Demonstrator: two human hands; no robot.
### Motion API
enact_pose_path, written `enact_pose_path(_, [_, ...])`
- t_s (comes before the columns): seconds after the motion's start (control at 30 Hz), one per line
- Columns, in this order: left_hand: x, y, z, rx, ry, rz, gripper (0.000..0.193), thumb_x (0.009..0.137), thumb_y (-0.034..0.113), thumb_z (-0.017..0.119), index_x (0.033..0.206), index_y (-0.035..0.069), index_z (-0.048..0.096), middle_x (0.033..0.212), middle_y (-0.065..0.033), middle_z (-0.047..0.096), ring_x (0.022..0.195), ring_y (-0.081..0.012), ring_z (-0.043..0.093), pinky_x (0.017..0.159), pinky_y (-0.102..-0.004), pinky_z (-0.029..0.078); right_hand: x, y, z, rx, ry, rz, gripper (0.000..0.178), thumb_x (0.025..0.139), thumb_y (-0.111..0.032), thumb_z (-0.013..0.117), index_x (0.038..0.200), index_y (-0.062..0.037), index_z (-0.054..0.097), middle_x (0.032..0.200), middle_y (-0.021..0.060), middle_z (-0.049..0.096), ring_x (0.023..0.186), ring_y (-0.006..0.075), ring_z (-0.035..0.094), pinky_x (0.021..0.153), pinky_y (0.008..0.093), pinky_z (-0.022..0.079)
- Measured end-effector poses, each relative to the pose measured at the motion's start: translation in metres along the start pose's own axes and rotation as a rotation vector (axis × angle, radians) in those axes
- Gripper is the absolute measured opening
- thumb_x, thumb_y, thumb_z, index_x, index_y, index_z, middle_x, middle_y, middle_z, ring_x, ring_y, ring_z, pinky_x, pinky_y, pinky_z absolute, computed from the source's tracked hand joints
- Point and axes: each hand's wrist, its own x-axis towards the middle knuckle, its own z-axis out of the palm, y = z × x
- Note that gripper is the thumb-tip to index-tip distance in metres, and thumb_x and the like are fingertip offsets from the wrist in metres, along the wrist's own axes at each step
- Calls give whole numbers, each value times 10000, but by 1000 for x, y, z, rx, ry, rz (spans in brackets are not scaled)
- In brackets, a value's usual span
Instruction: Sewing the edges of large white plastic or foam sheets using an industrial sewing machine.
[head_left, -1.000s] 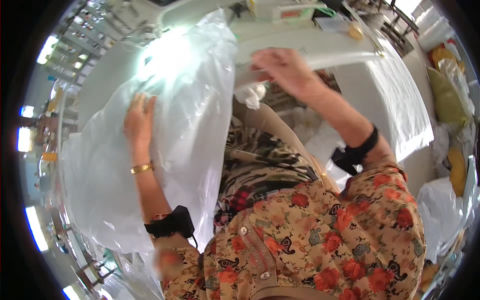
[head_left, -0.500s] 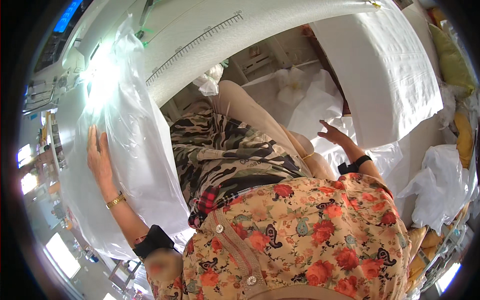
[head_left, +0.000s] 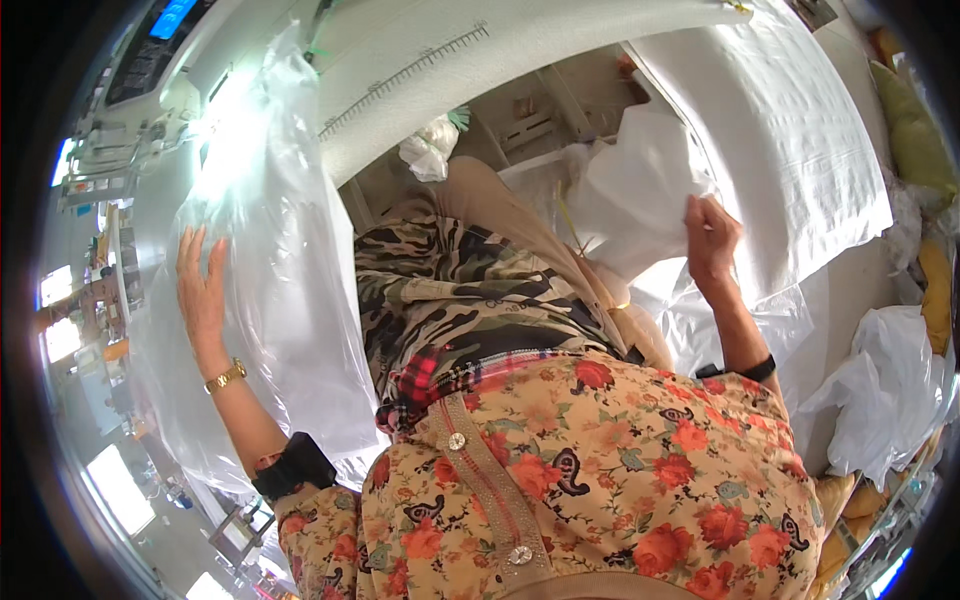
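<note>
My left hand (head_left: pixel 202 298) lies with its fingers stretched out on a long piece of clear, glossy plastic film (head_left: pixel 280 260) at the left. That film spreads over the work surface and hangs down at its near side. On the right, my right hand (head_left: pixel 713 248) is closed, its fingers pinching the edge of a thin white sheet (head_left: pixel 635 195). The sheet is raised and slopes down toward my knees. Just beyond that hand, a stack of white sheets (head_left: pixel 780 140) drapes over a ledge. Whether the pinched sheet is plastic or cloth, I cannot tell.
A pale machine table (head_left: pixel 410 80) with a printed ruler curves across the far side, beside a glaring lamp (head_left: pixel 230 130). A crumpled white bundle (head_left: pixel 430 148) hangs under its edge. White plastic bags (head_left: pixel 880 390) and a green cushion-like bundle (head_left: pixel 905 130) lie at the right.
My right hand has moved up and forward, closed, and lifted the white sheet's edge toward the stack. My left hand stays on the film, its fingers slightly more spread.
</note>
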Motion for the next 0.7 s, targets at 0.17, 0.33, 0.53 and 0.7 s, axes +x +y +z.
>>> enact_pose_path(0.17, [-21, 103, -47, -383, 115, 275, 578, 959, 442, 559, 1338, 7, 545, 1404, -175, 521, 1343, -280, 454, 1120, -392, 323, 45, -100, -60, 250, 613, -47, 302, 940, -162, 594, 687, -2, 550, 634, -19, 490, 605, 78, 398, 566, 257, 343])
enact_pose_path(0.33, [-37, 219, -38, -1114, -162, 727, 897, 772, 421, 794, 1431, -43, 399, 1440, -188, 479, 1389, -299, 388, 1146, -416, 283, 101, -202, -59, 483, 641, -525, 165, 884, -158, 673, 813, -21, 612, 634, 27, 503, 589, 128, 485, 581, 298, 422])
enact_pose_path(0.53, [-33, 300, -14, -1100, 13, 626, 751, 780, 315, 810, 1337, -57, 470, 1254, -153, 587, 1209, -278, 534, 1041, -388, 411, 117, -295, -12, 706, 71, -1283, 224, 833, -184, 708, 958, -18, 624, 753, 74, 584, 658, 237, 575, 621, 377, 484])
enact_pose_path(0.7, [-35, 272, -51, -1319, 98, 193, 600, 843, 297, 750, 1273, -49, 515, 1196, -134, 594, 1129, -248, 561, 984, -375, 452, 90, -344, 12, 718, -83, -1372, 416, 776, -207, 712, 1122, 0, 607, 944, 150, 628, 938, 307, 619, 817, 413, 505])
